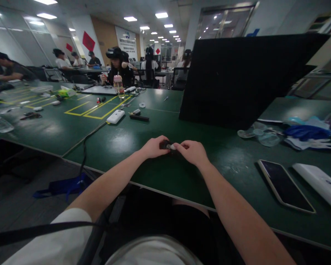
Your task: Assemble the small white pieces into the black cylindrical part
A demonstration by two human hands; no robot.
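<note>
Just above the green table, my left hand is closed around a small dark object with a pale round spot on its face. My right hand pinches a small white piece against the dark object's right side. Both items are too small and too covered by fingers to name. The two hands almost meet, fingertips facing each other.
A large black panel stands at right. Near my right forearm lie a phone and a white power bank; gloves and a small fan sit behind. Leftward are a white device and a black bar.
</note>
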